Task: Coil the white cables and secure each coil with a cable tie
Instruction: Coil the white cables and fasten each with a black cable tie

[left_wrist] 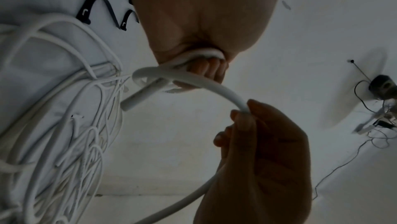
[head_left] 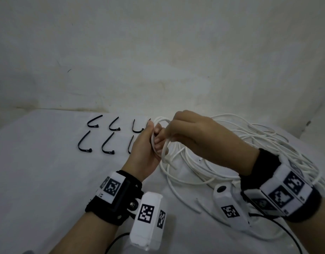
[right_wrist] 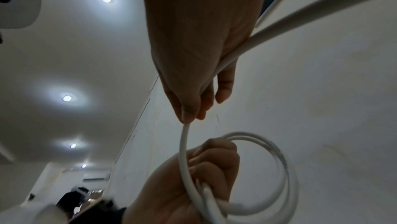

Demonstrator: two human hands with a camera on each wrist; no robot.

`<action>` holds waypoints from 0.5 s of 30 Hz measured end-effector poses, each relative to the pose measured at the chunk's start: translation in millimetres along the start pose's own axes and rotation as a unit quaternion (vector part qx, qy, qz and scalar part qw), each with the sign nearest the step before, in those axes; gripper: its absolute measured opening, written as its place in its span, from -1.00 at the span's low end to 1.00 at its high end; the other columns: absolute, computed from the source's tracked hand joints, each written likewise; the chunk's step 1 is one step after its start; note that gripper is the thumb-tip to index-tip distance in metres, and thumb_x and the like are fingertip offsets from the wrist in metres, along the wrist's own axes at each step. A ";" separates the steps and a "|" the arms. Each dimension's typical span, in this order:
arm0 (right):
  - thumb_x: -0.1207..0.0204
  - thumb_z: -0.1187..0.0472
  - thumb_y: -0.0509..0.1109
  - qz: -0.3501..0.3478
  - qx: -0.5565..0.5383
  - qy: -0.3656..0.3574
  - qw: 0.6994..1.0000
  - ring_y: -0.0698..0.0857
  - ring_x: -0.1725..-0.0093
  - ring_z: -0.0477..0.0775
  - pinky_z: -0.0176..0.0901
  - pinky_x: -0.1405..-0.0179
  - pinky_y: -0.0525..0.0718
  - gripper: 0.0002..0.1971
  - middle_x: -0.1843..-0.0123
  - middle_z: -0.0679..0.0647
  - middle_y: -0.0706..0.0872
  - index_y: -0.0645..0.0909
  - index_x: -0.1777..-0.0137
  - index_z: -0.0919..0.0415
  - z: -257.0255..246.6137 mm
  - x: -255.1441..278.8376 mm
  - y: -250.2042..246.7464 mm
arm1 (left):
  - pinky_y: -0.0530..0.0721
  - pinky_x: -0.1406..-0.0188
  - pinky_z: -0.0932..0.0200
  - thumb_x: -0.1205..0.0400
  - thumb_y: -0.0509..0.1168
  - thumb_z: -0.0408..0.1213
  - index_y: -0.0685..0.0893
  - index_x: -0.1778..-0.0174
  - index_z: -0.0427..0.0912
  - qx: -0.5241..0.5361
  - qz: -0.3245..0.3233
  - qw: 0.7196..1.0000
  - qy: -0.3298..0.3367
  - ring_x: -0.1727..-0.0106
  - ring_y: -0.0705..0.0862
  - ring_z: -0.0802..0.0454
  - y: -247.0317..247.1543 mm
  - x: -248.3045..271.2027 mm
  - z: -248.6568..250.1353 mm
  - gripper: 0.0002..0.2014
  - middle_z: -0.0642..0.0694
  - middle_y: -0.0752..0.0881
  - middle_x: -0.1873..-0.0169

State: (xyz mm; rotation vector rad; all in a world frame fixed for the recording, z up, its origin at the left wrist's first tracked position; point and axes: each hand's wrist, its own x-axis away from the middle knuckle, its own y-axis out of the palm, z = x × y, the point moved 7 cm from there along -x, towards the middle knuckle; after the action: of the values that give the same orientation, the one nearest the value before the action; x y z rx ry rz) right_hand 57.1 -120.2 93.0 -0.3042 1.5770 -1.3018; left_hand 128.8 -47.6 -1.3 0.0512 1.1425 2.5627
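Observation:
My left hand is raised over the table, its fingers curled round a small coil of white cable. The right wrist view shows the coil as a few loops in my left hand. Just to its right, my right hand pinches the same cable between thumb and fingers. A cut end of the cable sticks out below my left hand. The rest trails down to a loose pile of white cables on the right.
Several black cable ties lie in two rows on the white table to the left of my hands; the nearest ones are partly hidden behind my left hand. A pale wall stands right behind the table.

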 end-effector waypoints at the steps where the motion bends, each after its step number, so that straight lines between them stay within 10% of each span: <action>1: -0.55 0.29 0.34 0.004 -0.014 0.017 1.000 0.51 0.18 -0.05 -0.23 0.27 0.50 -0.92 0.14 0.08 0.62 0.65 0.02 0.24 5.9 -1.6 -1.8 | 0.20 0.60 0.38 -0.77 -0.12 -0.03 0.29 0.35 -0.12 -0.013 -0.006 1.000 -0.007 0.66 0.26 0.20 0.7 0.3 -2.0 -0.59 0.05 0.32 0.67; 11: -0.50 0.22 0.48 0.079 -0.106 0.101 0.986 0.66 0.18 -0.01 -0.03 0.20 0.67 -0.93 0.15 0.04 0.63 0.72 0.08 0.20 33.4 -2.1 -4.7 | 0.45 0.58 0.34 -0.77 -0.07 -0.03 0.45 0.03 -0.17 -0.103 -0.023 0.994 -0.025 0.53 0.46 0.19 -2.0 0.8 -6.4 -0.68 0.04 0.48 0.56; 15: -0.47 0.26 0.50 0.087 -0.122 0.099 0.984 0.62 0.13 0.01 -0.13 0.13 0.60 -0.96 0.16 0.01 0.64 0.72 0.11 0.18 32.5 -4.2 1.2 | 0.38 0.54 0.33 -0.78 -0.08 -0.07 0.65 0.40 -0.11 -0.131 -0.023 0.991 -0.015 0.57 0.40 0.18 0.5 1.3 -5.7 -0.46 0.03 0.44 0.59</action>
State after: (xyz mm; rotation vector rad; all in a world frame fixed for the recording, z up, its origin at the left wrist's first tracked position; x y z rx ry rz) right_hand 85.7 -135.5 97.8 -0.1867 1.8921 -1.0288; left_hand 126.5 -51.6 -5.0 0.0007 0.7788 2.6374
